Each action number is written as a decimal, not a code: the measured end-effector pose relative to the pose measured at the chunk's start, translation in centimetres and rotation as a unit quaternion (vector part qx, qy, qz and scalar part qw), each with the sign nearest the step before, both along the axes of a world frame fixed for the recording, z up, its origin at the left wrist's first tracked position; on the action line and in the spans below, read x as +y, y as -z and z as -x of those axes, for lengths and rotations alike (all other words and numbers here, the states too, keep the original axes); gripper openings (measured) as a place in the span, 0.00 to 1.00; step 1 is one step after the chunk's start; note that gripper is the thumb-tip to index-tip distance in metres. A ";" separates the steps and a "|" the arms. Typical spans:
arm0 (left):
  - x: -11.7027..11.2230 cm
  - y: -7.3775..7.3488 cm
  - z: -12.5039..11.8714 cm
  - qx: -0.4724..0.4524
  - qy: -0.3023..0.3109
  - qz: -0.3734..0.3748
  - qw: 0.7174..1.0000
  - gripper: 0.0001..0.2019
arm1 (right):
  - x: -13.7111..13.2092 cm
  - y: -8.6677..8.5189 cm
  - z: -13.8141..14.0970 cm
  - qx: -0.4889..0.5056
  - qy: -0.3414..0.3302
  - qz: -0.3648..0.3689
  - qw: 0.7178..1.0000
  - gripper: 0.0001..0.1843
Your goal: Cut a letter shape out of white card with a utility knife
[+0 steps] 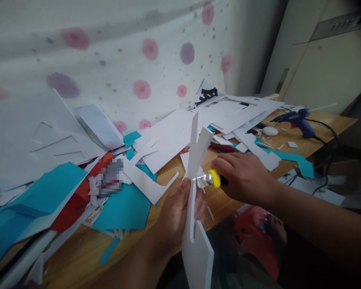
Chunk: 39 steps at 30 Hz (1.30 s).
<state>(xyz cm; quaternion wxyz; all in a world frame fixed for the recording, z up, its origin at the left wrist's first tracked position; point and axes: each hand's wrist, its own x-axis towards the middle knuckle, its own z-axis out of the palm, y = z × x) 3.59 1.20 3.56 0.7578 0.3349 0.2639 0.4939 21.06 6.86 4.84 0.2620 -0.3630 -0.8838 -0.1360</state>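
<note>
My left hand (176,208) is closed around a white foam board piece (198,253), which stands on edge and forks into two prongs at its upper end. In my right hand (243,174) is a utility knife (214,178) with a yellow collar and a dark handle mostly hidden by the fingers. Its metal blade points left and meets the board's edge just above my left thumb. How deep the blade sits in the board I cannot tell. My left fingertips show behind the board, below the blade.
White board offcuts and teal sheets (126,208) litter the wooden table (75,257). A blue glue gun (301,122) with a dark cord lies at the right. Larger white boards (27,148) lean at the left against a flowered curtain (108,52). A white cabinet (327,64) stands behind.
</note>
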 end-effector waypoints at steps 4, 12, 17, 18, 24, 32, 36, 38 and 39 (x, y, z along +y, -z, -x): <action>0.0 0.0 0.0 -0.003 0.007 0.004 1.000 0.21 | 0.1 -0.2 -0.2 -0.006 0.008 -0.008 1.000 0.05; 0.0 -0.1 0.0 -0.006 0.000 0.020 1.000 0.22 | 0.1 -0.2 -0.3 -0.018 0.041 -0.023 0.999 0.04; 0.0 -0.2 0.1 0.013 -0.002 0.019 1.000 0.23 | 0.0 -0.3 -0.2 -0.014 0.053 -0.027 0.998 0.04; 0.0 -0.2 0.1 0.020 0.000 0.013 1.000 0.23 | 0.0 -0.3 -0.2 -0.013 0.055 -0.027 0.998 0.04; 0.0 -0.2 0.0 0.043 -0.043 0.003 0.998 0.23 | 0.4 -0.1 -0.8 0.000 0.057 -0.023 0.998 0.04; 0.6 0.7 0.2 0.145 -0.142 0.005 0.979 0.21 | 0.1 0.0 0.1 0.366 -0.096 0.332 0.864 0.09; 1.2 0.8 0.2 0.157 -0.226 0.012 0.961 0.19 | 0.1 0.0 0.7 0.409 -0.113 0.459 0.781 0.14; 1.7 1.1 0.6 0.155 -0.237 0.001 0.959 0.19 | 1.0 0.6 0.1 0.368 -0.056 0.420 0.828 0.13; 2.0 1.3 0.8 0.155 -0.244 -0.008 0.957 0.19 | 1.7 1.1 -0.3 0.320 -0.014 0.392 0.862 0.11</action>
